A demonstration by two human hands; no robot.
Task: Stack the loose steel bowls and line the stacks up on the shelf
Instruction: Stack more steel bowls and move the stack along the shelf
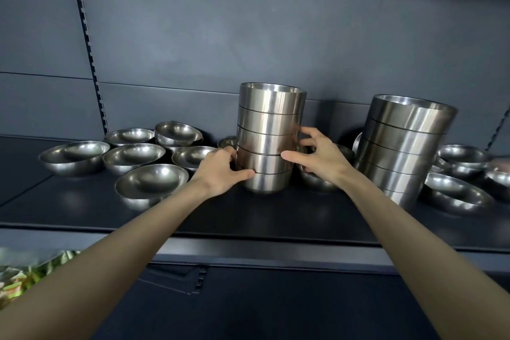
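Note:
A tall stack of steel bowls (269, 130) stands upright in the middle of the dark shelf (276, 218). My left hand (219, 171) grips its lower left side, thumb across the front of the bottom bowls. My right hand (317, 157) holds its right side a little higher, fingers curled behind. A second stack (405, 141) stands to the right, leaning slightly. Several loose bowls (150, 182) lie open side up on the left, and more loose bowls (455, 194) lie at the far right.
The shelf's grey back wall (248, 36) rises just behind the stacks, with a slotted upright (88, 44) at the left. A loose bowl (317, 182) sits partly hidden under my right hand. Green packaging (27, 270) shows below at the lower left.

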